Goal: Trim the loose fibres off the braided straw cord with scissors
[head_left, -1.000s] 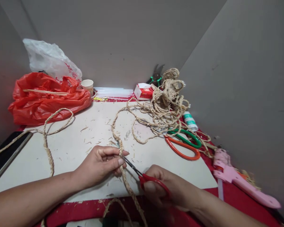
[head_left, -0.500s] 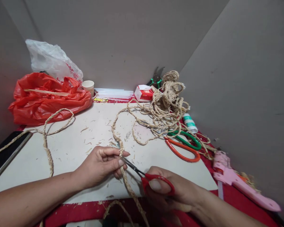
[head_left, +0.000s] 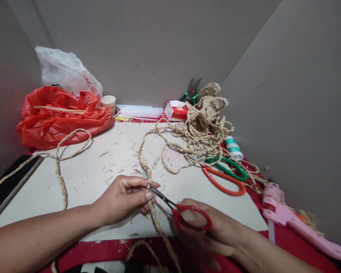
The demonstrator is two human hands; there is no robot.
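The braided rope [head_left: 159, 227] lies directly between the hands, over the pale board [head_left: 85, 182], its long axis running away from the person with its near end slanting right. The left hand [head_left: 130, 195] is nearer—its thumb and forefinger pinch the strand. The right hand [head_left: 213, 227], fingers wrapped round the red handles, holds small scissors [head_left: 176, 214] pointing forward and left, tips at the rope beside the left fingertips; whether the blades are parted there is hard to tell. Farther out, the white plastic bag [head_left: 65, 70] bears red characters, and the red-and-white box [head_left: 177, 112] yellow marks—neither legible.
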